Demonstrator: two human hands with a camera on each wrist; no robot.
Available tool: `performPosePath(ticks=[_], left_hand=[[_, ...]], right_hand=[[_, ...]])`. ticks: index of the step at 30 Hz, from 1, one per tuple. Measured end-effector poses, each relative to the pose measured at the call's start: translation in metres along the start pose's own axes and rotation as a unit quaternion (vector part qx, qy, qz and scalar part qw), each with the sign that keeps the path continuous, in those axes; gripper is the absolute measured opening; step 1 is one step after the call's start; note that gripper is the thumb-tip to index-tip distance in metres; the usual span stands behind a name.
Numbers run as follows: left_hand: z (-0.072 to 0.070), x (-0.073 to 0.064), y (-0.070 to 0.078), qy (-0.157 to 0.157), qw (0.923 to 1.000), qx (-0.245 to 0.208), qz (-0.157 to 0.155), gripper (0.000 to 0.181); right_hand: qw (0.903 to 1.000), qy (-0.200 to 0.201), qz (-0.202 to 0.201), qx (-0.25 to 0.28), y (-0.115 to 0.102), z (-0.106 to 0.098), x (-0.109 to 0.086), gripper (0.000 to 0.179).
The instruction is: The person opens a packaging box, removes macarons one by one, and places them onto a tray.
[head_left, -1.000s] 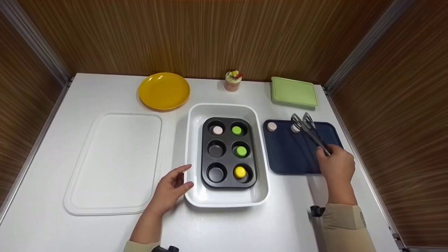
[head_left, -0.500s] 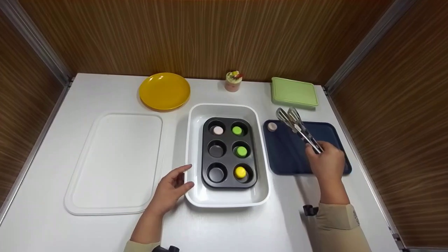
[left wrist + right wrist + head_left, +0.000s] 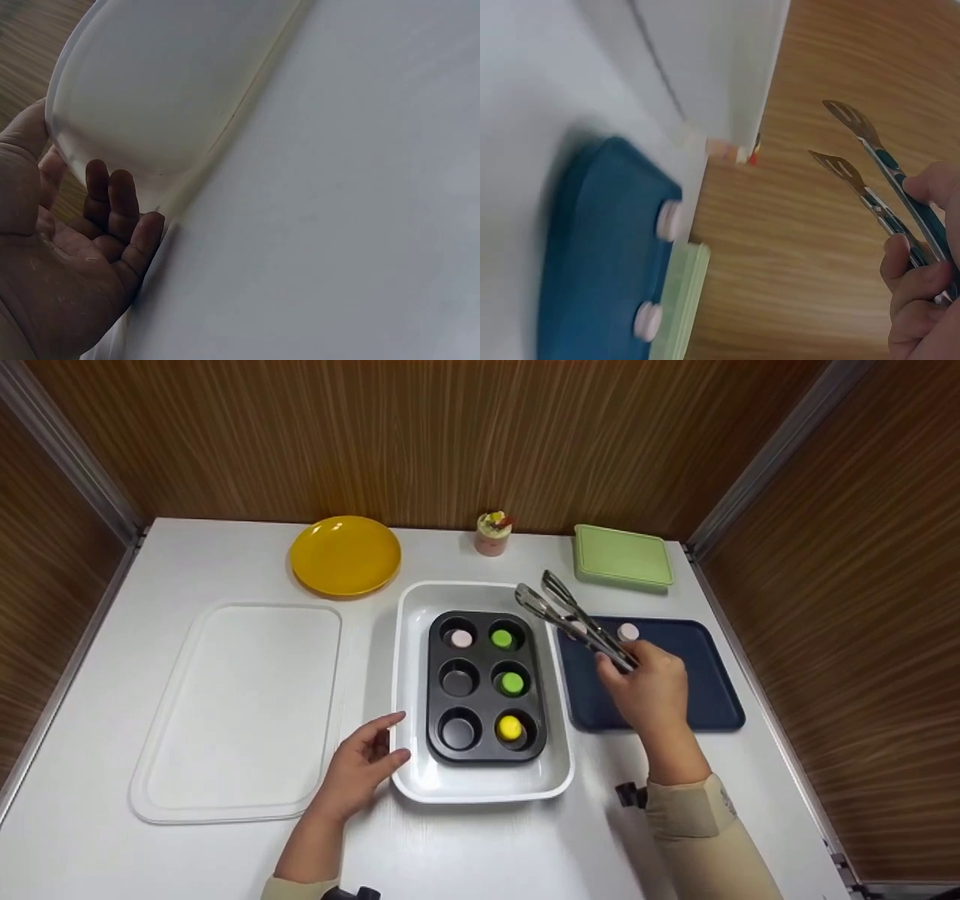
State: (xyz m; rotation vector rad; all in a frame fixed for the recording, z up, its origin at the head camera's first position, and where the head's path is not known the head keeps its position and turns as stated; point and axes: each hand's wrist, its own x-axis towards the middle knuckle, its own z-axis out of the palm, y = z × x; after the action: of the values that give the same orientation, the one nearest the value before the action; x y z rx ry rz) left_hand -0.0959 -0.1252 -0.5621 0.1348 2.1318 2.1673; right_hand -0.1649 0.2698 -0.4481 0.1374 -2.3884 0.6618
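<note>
A white rectangular tub (image 3: 480,787) holds a dark six-cup muffin tin (image 3: 485,750). In separate cups lie a pale pink piece (image 3: 461,639), two green pieces (image 3: 502,638) and a yellow piece (image 3: 510,728). My left hand (image 3: 358,772) holds the tub's left rim. In the left wrist view, its curled fingers (image 3: 124,202) lie against the outer wall. My right hand (image 3: 649,686) grips metal tongs (image 3: 581,622), their arms spread and nothing between the tips. The tongs slant over the tub's right rim and the navy tray (image 3: 675,690), partly covering one of its two pale pieces (image 3: 628,631).
At the left lies a white lid (image 3: 240,712). Along the back stand a yellow plate (image 3: 345,555), a small dessert cup (image 3: 492,536) and a green lidded box (image 3: 622,555). Wooden panels (image 3: 450,435) enclose the back and sides.
My right hand has carried the tongs left from over the navy tray to the tub's right rim. The second pale piece on the tray shows again. My left hand stays at the rim.
</note>
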Motion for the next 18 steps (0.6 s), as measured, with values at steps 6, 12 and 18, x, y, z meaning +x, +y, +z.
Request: performPosePath(ticks=[6,12,18], left_hand=[[0.000,-0.001,0.002,0.008,1.0000,0.003,-0.004,0.052],[0.001,-0.001,0.003,0.011,0.9999,0.005,-0.008,0.053],[0.002,0.000,0.002,0.011,0.9999,0.004,-0.008,0.052]], right_hand=[[0.9993,-0.032,-0.019,0.007,-0.022,0.009,0.006,0.022],[0.9974,-0.067,-0.023,-0.014,-0.037,0.017,0.007,0.021],[0.9942,-0.104,-0.016,-0.024,-0.048,0.020,0.010,0.020]])
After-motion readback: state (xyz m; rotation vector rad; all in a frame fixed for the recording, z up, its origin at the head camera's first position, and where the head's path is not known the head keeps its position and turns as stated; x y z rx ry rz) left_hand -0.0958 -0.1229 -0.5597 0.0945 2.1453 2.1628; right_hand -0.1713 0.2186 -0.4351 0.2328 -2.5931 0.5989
